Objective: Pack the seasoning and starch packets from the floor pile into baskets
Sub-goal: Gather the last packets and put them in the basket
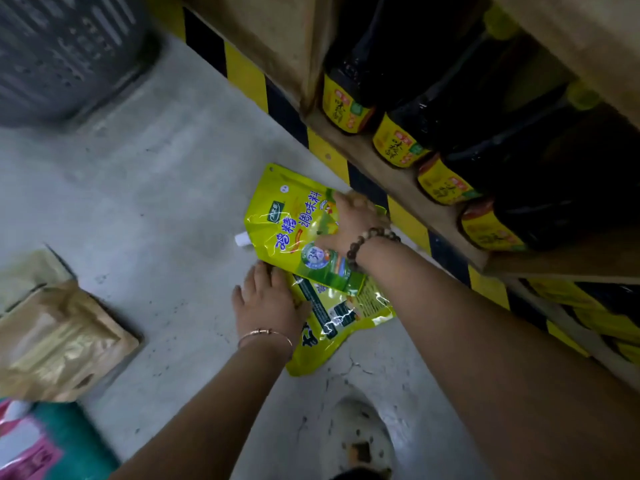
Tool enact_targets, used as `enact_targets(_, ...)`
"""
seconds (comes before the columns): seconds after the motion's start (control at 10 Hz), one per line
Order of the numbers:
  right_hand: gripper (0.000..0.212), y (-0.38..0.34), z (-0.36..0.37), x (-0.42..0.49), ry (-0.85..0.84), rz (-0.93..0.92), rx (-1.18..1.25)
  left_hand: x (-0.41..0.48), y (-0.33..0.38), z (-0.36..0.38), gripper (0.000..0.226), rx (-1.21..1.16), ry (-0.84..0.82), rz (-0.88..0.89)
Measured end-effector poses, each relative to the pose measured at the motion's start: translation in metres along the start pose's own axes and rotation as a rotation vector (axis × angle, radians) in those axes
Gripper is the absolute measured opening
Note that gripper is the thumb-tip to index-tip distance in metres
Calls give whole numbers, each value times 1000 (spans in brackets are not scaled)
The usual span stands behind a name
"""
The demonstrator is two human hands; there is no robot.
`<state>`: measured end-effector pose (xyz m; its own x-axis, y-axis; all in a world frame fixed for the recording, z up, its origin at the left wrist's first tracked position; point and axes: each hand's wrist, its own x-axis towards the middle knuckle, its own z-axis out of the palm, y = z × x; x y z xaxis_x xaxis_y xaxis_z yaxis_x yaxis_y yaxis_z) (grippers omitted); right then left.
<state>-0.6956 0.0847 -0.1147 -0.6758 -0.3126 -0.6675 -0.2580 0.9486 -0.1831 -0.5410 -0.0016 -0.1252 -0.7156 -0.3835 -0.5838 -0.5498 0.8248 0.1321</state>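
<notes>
Beside the striped shelf base (247,77), the right hand (349,223) grips the upper yellow seasoning packet (294,226) while the left hand (268,299) lies flat on the lower packet (332,323).

Your right hand (349,223) rests on the upper packet (294,223), which overlaps a lower packet (332,317) on the floor (156,188); your left hand (266,299) lies on that lower one's left edge. Shelved bottles (450,133) stand right, a basket (65,53) far left, pouches (59,341) near left.
</notes>
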Motion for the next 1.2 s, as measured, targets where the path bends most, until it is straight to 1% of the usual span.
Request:
enact_targets(0.1, 102, -4, 2, 16, 84, 20, -47, 8, 8, 3, 81, 122, 32, 14)
enact_targets(0.2, 103, -10, -8, 30, 95, 86, -108, 17, 9, 2, 90, 101, -13, -16)
enact_targets(0.3, 82, -11, -18, 38, 30, 71, -45, 26, 5, 3, 72, -27, -176, -30)
enact_targets(0.4, 66, -17, -23, 33, -24, -30, 60, 24, -4, 4, 54, -299, -289, -51)
enact_targets(0.5, 29, -33, -27, 20, 39, -137, 195, 12, -25, 0, 38, -515, -290, -77)
enact_targets(0.6, 26, -62, -29, 2, 86, -184, 566, -13, -67, -11, 35, -681, -259, -133)
enact_targets(0.7, 16, -101, -23, -14, 63, -234, 852, -46, -119, -20, 38, -1010, -126, -238)
enact_targets(0.8, 10, -147, -12, -26, 12, -248, 996, -72, -168, -19, 25, -1326, 13, -399)
enact_targets(0.9, 13, -191, 3, -38, -15, -317, 1036, -93, -207, -10, 58, -1594, 127, -495)
enact_targets(1.0, 12, -221, 22, -50, -57, -362, 1026, -107, -236, 1, 86, -1678, 201, -531)
enact_targets(1.1, 16, -240, 46, -63, -90, -364, 1034, -96, -280, 61, 95, -1711, 277, -472)
enact_targets(1.2, 23, -251, 71, -75, -127, -346, 1008, -101, -296, 80, 81, -1711, 350, -564)
